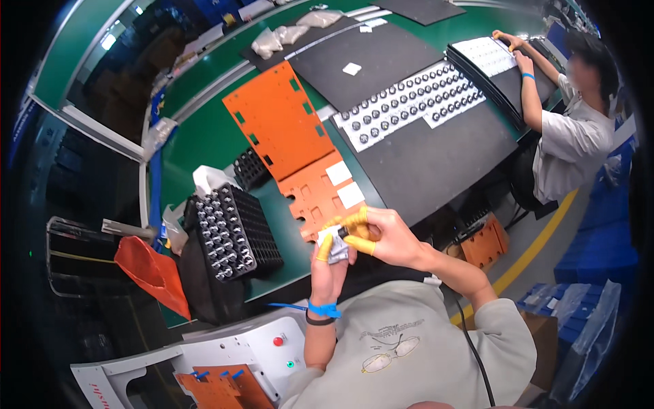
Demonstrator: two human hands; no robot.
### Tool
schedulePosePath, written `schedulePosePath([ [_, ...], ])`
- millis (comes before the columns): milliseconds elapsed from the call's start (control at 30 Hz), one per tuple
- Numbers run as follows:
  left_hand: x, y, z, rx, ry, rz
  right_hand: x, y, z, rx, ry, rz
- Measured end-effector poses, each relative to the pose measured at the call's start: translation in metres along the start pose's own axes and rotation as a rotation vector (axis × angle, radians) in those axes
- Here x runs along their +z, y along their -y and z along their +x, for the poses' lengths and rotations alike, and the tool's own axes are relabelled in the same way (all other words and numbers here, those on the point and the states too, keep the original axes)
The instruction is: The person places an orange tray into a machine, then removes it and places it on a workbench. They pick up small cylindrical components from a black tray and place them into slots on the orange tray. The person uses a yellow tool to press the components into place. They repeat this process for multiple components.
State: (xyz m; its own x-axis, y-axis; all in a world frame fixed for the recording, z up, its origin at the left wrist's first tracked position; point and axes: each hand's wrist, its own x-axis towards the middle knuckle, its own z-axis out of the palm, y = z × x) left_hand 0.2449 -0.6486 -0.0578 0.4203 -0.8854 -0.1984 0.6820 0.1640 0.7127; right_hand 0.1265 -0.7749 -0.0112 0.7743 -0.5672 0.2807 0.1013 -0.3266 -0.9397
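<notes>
Close in front of my chest, my left hand (pixel 328 267) is closed round a small white-and-silver piece (pixel 336 253), whose kind I cannot make out. Yellow finger covers show on both hands. My right hand (pixel 390 236) pinches a small black round part (pixel 343 232) right against that piece. Just beyond my hands lies an orange fixture plate (pixel 310 194) with shaped recesses; two white square cards (pixel 344 184) rest on it. Its taller orange panel (pixel 279 123) stretches away behind.
A black tray (pixel 235 232) of shiny round parts stands left, beside a smaller black tray (pixel 251 168). Rows of black round parts on white sheets (pixel 409 102) cover the black mat (pixel 436 160). At right, a co-worker (pixel 572 129) handles a white sheet. A white machine (pixel 266 347) stands lower left.
</notes>
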Motion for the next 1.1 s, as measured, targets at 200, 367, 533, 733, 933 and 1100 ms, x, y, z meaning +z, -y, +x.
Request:
schedulePosePath([
  [200,0.015,-0.010,-0.002,0.069,0.053,-0.031,-0.004,-0.010,-0.002,0.086,-0.025,0.172],
  [367,0.012,-0.015,-0.003,0.121,0.075,-0.049,-0.008,-0.011,0.003,0.083,0.038,0.105],
  [533,0.024,-0.023,-0.005,0.113,0.003,-0.007,-0.011,-0.011,0.007,0.036,0.100,0.052],
  [733,-0.003,-0.012,-0.004,0.179,0.126,0.246,-0.015,-0.010,0.008,0.020,0.160,0.001],
  [933,0.007,-0.002,-0.006,0.454,-0.011,0.441,-0.017,-0.003,0.009,0.005,0.156,-0.031],
  [1100,-0.001,-0.002,-0.009,0.433,0.013,0.611,-0.023,0.000,0.011,-0.065,0.189,-0.123],
])
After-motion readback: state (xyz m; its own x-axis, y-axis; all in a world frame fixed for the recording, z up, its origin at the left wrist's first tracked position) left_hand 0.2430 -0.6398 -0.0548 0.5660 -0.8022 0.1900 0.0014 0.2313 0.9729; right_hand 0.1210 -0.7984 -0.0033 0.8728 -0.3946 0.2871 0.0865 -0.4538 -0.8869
